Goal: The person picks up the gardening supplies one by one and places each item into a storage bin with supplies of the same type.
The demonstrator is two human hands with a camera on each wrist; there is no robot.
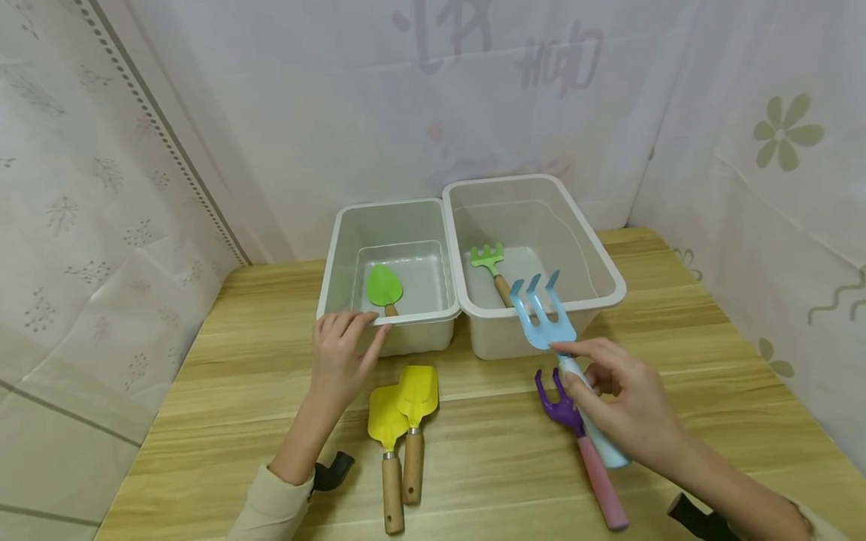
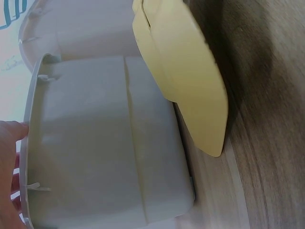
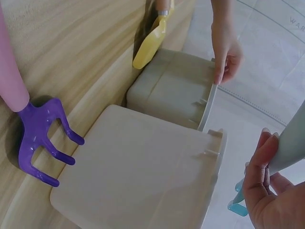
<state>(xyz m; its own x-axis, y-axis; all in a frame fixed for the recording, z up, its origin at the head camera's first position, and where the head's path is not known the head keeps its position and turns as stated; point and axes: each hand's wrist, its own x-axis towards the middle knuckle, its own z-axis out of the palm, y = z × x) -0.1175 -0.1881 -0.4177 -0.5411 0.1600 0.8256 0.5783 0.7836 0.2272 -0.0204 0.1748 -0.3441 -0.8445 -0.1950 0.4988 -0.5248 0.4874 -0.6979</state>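
My right hand (image 1: 625,394) grips a light blue hand rake (image 1: 544,327) by its pale handle, its tines pointing up at the front rim of the right bin (image 1: 487,342). Under it on the table lies a purple hand rake (image 1: 563,409) with a pink handle. My left hand (image 1: 340,357) holds the front rim of the left bin (image 1: 419,338), fingers over the edge and thumb spread along it. A green trowel (image 1: 384,285) lies in that bin; a green hand rake (image 1: 489,257) with a wooden handle is in the right bin.
Two yellow shovels (image 1: 417,394) with wooden handles overlap on the wooden table (image 1: 487,458), in front of the left bin. The bins stand side by side near the table's back edge. Printed cloth (image 1: 304,113) hangs behind and at both sides.
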